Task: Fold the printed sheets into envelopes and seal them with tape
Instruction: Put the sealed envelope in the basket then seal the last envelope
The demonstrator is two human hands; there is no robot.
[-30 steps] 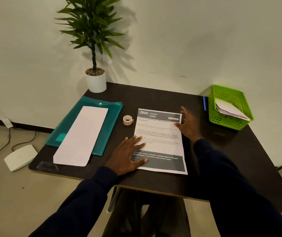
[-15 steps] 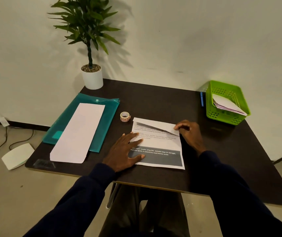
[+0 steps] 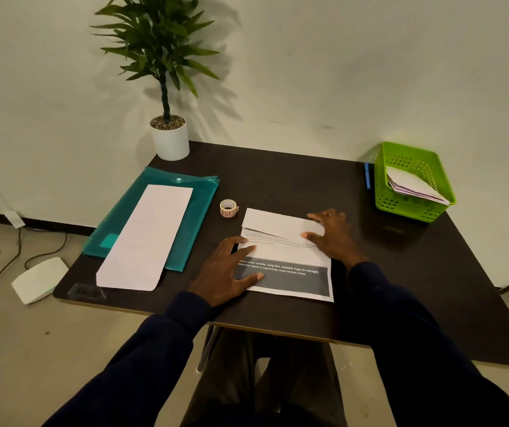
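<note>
A printed sheet (image 3: 290, 257) lies on the dark table in front of me, its top part folded down so the white back shows as a flap (image 3: 274, 223). A dark band with white text runs along its near edge. My left hand (image 3: 231, 269) rests flat on the sheet's left side, fingers spread. My right hand (image 3: 331, 234) presses flat on the right end of the folded flap. A small roll of tape (image 3: 228, 208) stands just left of the sheet's top. A long white folded sheet (image 3: 145, 238) lies on a teal plastic folder (image 3: 197, 211).
A green basket (image 3: 401, 204) holding folded papers stands at the table's back right, with a blue pen (image 3: 367, 175) beside it. A potted plant (image 3: 170, 137) occupies the back left corner. A white device (image 3: 38, 280) and cables lie on the floor to the left.
The sheet lay fully flat a second ago; my right hand has folded its top part down toward me and now presses the flap flat. My left hand stayed on the sheet.
</note>
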